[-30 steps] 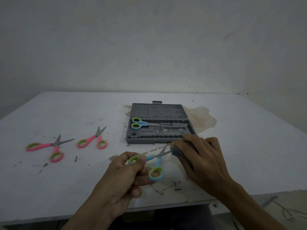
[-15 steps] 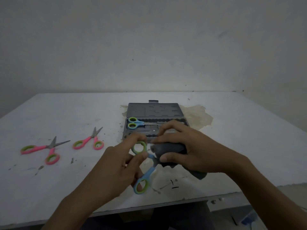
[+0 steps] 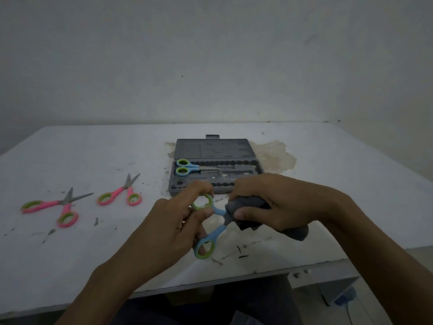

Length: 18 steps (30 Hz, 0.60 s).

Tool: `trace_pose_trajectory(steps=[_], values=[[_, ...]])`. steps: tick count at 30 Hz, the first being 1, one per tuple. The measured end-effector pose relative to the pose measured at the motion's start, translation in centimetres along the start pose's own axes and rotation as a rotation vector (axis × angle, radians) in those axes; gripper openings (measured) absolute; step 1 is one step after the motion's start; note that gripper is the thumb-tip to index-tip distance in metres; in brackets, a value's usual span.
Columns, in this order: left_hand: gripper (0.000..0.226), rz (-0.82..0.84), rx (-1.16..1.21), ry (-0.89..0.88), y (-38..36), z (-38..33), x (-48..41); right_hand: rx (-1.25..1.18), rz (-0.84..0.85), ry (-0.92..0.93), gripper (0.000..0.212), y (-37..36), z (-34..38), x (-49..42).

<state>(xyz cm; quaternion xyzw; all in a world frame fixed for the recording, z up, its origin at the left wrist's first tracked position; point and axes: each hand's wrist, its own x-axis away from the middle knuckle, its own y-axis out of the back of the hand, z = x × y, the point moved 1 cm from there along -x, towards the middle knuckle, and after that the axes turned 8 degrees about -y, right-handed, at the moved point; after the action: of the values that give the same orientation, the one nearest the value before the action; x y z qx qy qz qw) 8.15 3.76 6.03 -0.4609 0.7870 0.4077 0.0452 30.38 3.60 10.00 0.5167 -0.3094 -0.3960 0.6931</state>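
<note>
Left hand (image 3: pixel 164 228) pinching blue scissors (image 3: pixel 212 227) by upper handle ring, right hand (image 3: pixel 276 202) clutching grey cloth (image 3: pixel 246 208) around the blades, open tool case (image 3: pixel 215 167) just beyond, table edge (image 3: pixel 210 283) near below.

One head-worn camera looks forward and down from behind and above the left grip (image 3: pixel 164 226) and right grip (image 3: pixel 288 202), close to both. Beyond the grips the table (image 3: pixel 351 179) runs to the wall (image 3: pixel 210 66).

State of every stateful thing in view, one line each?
held blue scissors: open, blades wrapped in grey cloth
grey cloth: bunched round blades
left grip: pinches upper handle ring
right grip: holds grey cloth
case: lid open
scissors in case: closed
far-left pink scissors: open
nearer pink scissors: open
</note>
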Motion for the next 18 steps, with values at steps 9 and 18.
trace_pose_trajectory(steps=[9, 18], values=[[0.019, -0.117, 0.045, 0.200, 1.3, 0.9, 0.1, 0.057, -0.505, -0.266, 0.033, 1.2, -0.8, 1.4], [0.012, -0.223, 0.209, 0.234, 0.9, 0.9, -1.5, 0.041, -0.739, -0.049, 0.032, -6.6, 2.5, -0.7]])
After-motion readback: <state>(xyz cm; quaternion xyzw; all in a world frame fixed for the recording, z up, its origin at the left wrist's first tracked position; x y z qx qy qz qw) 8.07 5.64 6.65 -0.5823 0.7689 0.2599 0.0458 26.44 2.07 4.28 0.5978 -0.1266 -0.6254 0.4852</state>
